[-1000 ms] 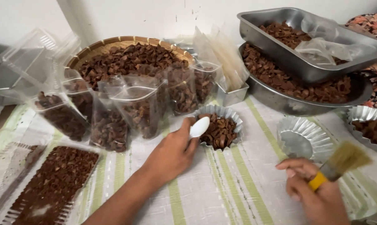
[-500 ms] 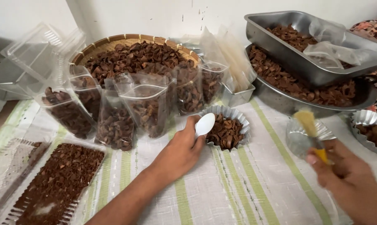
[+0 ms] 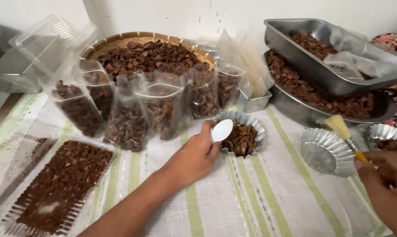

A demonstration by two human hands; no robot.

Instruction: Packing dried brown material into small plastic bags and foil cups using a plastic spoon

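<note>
left hand (image 3: 194,156) closed on white spoon (image 3: 221,130) at filled fluted tin (image 3: 242,134); right hand (image 3: 384,177) grips brush (image 3: 345,134), bristles apparently over empty fluted tin (image 3: 327,151).

The right hand (image 3: 384,184) runs off the lower right corner, so its wrist and most of its fingers are out of view, and its grip hides the lower handle of the yellow-bristled pastry brush (image 3: 345,134). The left hand (image 3: 194,156) covers the handle of the white plastic spoon (image 3: 221,130). At the right edge, a second fluted foil cup (image 3: 384,134) and a patterned red cloth (image 3: 395,41) are cut off, as is the clear plastic tray of brown crumbs (image 3: 53,188) at the bottom edge.
</note>
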